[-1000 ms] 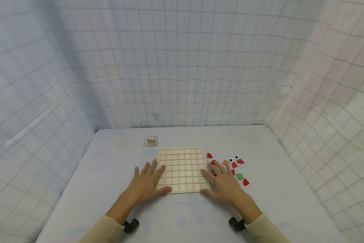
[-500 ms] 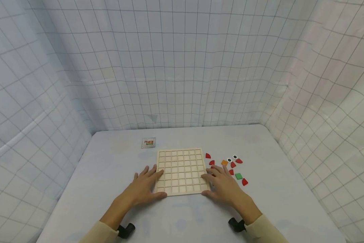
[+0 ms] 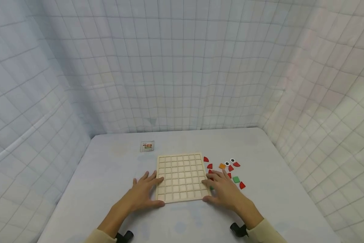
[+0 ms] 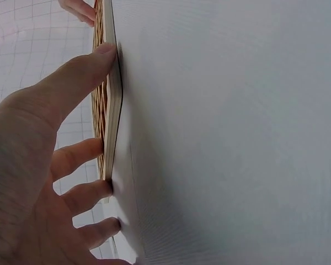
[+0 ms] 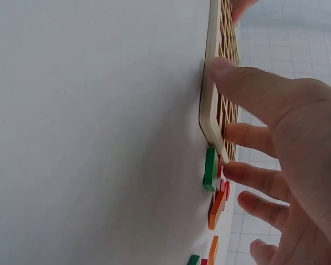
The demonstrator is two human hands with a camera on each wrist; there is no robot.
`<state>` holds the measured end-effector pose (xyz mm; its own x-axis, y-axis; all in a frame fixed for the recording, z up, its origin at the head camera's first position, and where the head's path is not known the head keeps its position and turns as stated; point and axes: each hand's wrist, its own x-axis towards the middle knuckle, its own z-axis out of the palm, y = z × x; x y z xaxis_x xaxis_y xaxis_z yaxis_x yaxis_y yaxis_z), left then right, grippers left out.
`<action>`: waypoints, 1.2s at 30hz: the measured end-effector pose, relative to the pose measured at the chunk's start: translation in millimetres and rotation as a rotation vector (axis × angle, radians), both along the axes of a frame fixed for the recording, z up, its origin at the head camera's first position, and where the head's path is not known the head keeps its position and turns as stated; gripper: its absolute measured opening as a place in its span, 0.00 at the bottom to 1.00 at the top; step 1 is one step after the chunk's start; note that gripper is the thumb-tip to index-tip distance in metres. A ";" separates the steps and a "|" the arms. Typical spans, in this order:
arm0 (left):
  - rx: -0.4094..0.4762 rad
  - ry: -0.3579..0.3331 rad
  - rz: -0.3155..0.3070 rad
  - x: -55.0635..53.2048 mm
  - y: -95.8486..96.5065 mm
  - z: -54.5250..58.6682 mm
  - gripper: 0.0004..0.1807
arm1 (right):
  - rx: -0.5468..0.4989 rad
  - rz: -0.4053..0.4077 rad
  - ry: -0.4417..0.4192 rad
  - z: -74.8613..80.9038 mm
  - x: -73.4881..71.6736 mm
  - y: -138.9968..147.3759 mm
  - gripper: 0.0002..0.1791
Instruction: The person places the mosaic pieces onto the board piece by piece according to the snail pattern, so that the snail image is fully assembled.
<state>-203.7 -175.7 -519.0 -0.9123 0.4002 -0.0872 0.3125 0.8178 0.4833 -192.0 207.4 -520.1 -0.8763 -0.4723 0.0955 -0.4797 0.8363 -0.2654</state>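
A pale wooden board (image 3: 182, 175) divided into a grid of square cells lies flat on the white table, its cells bare. At its left edge is my left hand (image 3: 140, 192), thumb on the near left corner and fingers spread along the side. My right hand (image 3: 226, 190) mirrors it on the right, thumb at the near right corner and index fingertip over the rim. In the left wrist view the thumb (image 4: 71, 83) rests against the board's side. A green piece (image 5: 211, 168) sits right by the board's corner beneath my right fingers, partly hidden in the head view.
Right of the board lie scattered flat pieces: red quarter-rounds (image 3: 242, 185), a green square (image 3: 236, 179), an orange square (image 3: 222, 166) and two white eye discs (image 3: 232, 160). A small picture card (image 3: 147, 146) lies behind the board's left corner. Gridded white curtains (image 3: 182, 84) enclose the table.
The board has shifted slightly toward me, with both hands at its edges. My left thumb has slid left along the front edge to the corner. The head view has also shifted a little.
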 end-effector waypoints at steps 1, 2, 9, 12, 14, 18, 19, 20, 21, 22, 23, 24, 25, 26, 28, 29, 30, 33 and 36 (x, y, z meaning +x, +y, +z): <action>0.000 -0.001 0.004 0.8 -0.4 -0.7 0.57 | -0.008 0.005 0.005 0.0 -0.6 1.1 0.33; 0.003 -0.002 0.007 1.5 -0.8 -1.4 0.57 | -0.016 0.008 0.015 0.0 -1.7 2.5 0.32; 0.047 -0.005 0.022 4.5 -1.5 -1.6 0.56 | -0.086 -0.102 0.118 1.3 -20.2 25.3 0.29; 0.070 -0.008 0.018 4.2 -1.1 -3.3 0.56 | -0.113 -0.186 0.134 1.9 -31.6 41.1 0.27; 0.080 -0.010 0.016 3.6 -0.9 -4.2 0.56 | -0.122 -0.237 0.133 0.8 -39.9 51.9 0.26; 0.076 0.001 0.018 2.4 -1.6 -4.5 0.57 | -0.143 -0.300 0.094 0.4 -55.3 69.2 0.25; 0.076 0.004 0.019 2.1 -1.7 -4.0 0.57 | -0.149 -0.307 0.075 0.7 -58.9 72.8 0.25; 0.077 0.009 0.019 1.6 -1.9 -3.6 0.57 | -0.158 -0.312 0.054 1.3 -61.9 76.0 0.24; 0.078 0.012 0.018 1.2 -1.8 -3.2 0.57 | -0.165 -0.321 0.026 1.8 -64.9 78.7 0.24; 0.080 0.013 0.017 1.4 -2.9 -3.0 0.57 | -0.171 -0.325 0.002 1.5 -67.2 79.7 0.24; 0.083 0.012 0.017 1.7 -3.8 -3.0 0.57 | -0.173 -0.327 -0.019 1.2 -69.3 80.6 0.23; 0.085 0.012 0.017 2.0 -4.5 -3.2 0.57 | -0.174 -0.329 -0.038 0.8 -71.1 81.3 0.22; 0.088 0.010 0.017 2.2 -5.0 -3.5 0.56 | -0.174 -0.330 -0.056 0.8 -72.3 81.4 0.21; 0.093 0.006 0.018 2.5 -5.4 -4.0 0.56 | -0.170 -0.332 -0.072 0.4 -73.9 81.5 0.20; 0.098 -0.004 0.021 3.3 -5.9 -4.7 0.56 | -0.161 -0.324 -0.098 0.5 -76.0 81.2 0.18; 0.098 -0.008 0.023 3.9 -6.1 -4.9 0.56 | -0.156 -0.319 -0.109 0.4 -77.1 81.1 0.18; 0.098 -0.010 0.025 4.3 -6.1 -4.9 0.56 | -0.149 -0.313 -0.117 0.6 -78.3 80.6 0.17; 0.099 -0.009 0.028 4.9 -5.7 -3.8 0.56 | -0.137 -0.296 -0.122 2.3 -82.1 79.5 0.17; 0.104 -0.003 0.032 5.2 -4.5 -2.1 0.55 | -0.140 -0.294 -0.122 4.1 -85.8 77.6 0.16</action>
<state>-198.5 -180.2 -521.0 -0.9245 0.3780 -0.0497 0.2854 0.7726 0.5671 -277.9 285.0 -516.0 -0.9818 -0.1877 0.0277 -0.1813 0.8856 -0.4276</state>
